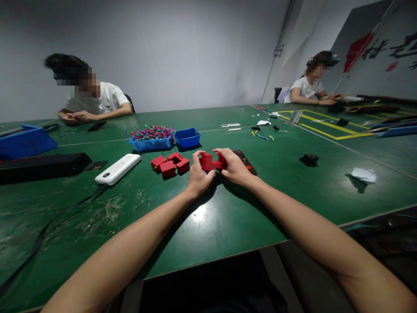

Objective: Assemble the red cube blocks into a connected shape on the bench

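Between my two hands, above the green table (pixel 234 221), is a red U-shaped block (pixel 207 162). My left hand (pixel 198 176) is closed on its left end, fingers on top and thumb below. The right end is gripped by my right hand (pixel 233 167), its fingers curled over it. To the left lie several similar red blocks (pixel 168 168) in a loose cluster, close to my left hand. Behind my right hand a flat black object with red marks (pixel 245 160) lies on the table, partly hidden by that hand.
A blue bin (pixel 151 143) heaped with coloured wires stands beside another blue bin (pixel 188 138). Left are a white power bank (pixel 119 168) with a cable and a long black box (pixel 42 167). Pliers (pixel 262 136), a black part (pixel 309 159) and crumpled paper (pixel 364 175) lie right. Two people sit across.
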`<action>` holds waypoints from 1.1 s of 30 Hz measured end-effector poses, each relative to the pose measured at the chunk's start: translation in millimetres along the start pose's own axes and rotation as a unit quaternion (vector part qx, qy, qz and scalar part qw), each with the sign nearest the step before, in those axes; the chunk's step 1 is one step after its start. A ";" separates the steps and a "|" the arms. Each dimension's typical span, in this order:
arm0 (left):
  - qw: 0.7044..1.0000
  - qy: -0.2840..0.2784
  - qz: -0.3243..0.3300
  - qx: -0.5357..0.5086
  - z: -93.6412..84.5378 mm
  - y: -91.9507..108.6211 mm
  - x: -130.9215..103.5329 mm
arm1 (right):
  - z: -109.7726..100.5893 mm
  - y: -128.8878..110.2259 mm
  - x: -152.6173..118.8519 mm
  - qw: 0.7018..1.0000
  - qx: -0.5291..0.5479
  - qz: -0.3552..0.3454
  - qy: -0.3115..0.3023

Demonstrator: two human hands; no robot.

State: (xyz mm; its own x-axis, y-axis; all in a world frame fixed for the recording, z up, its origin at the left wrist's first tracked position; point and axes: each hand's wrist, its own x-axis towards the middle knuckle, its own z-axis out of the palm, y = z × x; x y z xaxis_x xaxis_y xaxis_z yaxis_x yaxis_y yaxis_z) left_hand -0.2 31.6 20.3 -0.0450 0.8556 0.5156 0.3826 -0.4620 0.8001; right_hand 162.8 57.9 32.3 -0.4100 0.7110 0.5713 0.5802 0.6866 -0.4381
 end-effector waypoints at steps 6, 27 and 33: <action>0.997 -0.048 0.038 0.047 0.4 2.0 -4.9 | 4.5 -2.4 -1.5 1.000 0.022 0.010 0.018; 0.983 -0.111 0.071 0.125 -3.0 13.2 -9.1 | 11.8 -6.3 -2.1 0.973 0.091 0.193 0.090; 0.982 -0.111 0.059 0.138 -1.7 12.6 -9.7 | 16.0 1.4 -0.3 0.965 0.127 0.211 0.095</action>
State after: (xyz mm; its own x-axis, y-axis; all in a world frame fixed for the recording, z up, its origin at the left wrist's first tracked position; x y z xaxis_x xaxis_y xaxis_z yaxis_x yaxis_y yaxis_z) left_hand 3.5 17.1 25.9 0.2052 0.8444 0.4948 0.6102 -0.5056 0.6099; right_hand 152.4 61.1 20.4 -0.0245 0.9106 0.4125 0.4668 0.3753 -0.8008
